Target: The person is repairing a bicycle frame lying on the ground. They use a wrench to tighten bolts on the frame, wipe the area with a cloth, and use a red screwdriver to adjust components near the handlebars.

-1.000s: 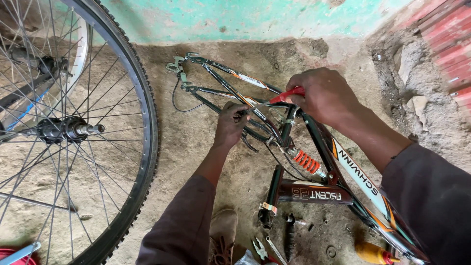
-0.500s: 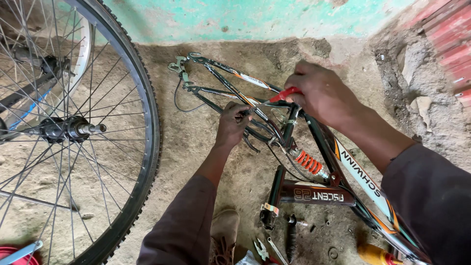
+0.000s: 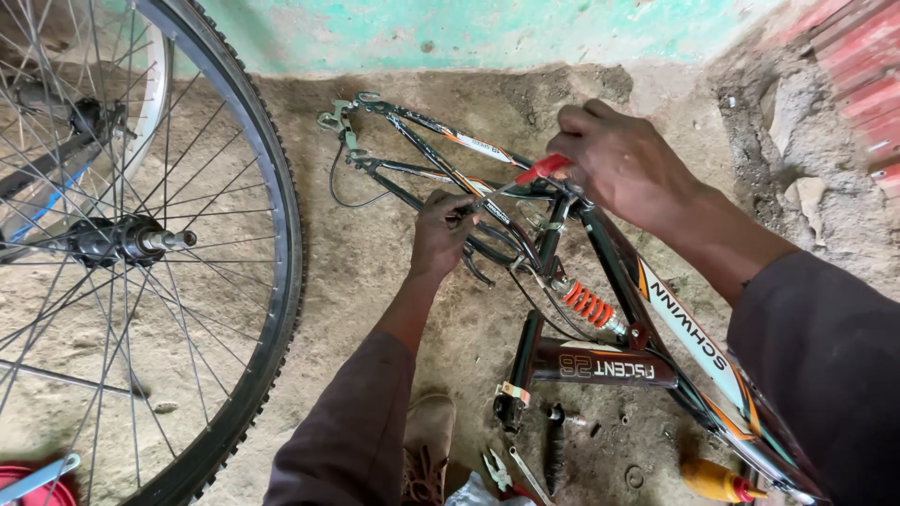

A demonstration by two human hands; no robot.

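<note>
No container shows clearly here; only a red rim (image 3: 28, 483) peeks in at the bottom left corner, and its inside is hidden. The frame (image 3: 600, 309) lies on the dirt floor (image 3: 375, 309), black with orange and white marks, and an orange spring (image 3: 588, 305) sits in its middle. Your left hand (image 3: 441, 232) is closed around a rear tube of the frame. Your right hand (image 3: 614, 164) is clamped on a red-handled tool (image 3: 542, 171), touching the frame. A wheel (image 3: 141, 253) stands at your left.

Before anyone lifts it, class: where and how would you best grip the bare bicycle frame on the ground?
Probably grip the bicycle frame by its thick, bare main tube, reaching down from above; the thin rear stays are crowded with cable, and both hands already work there.
</note>
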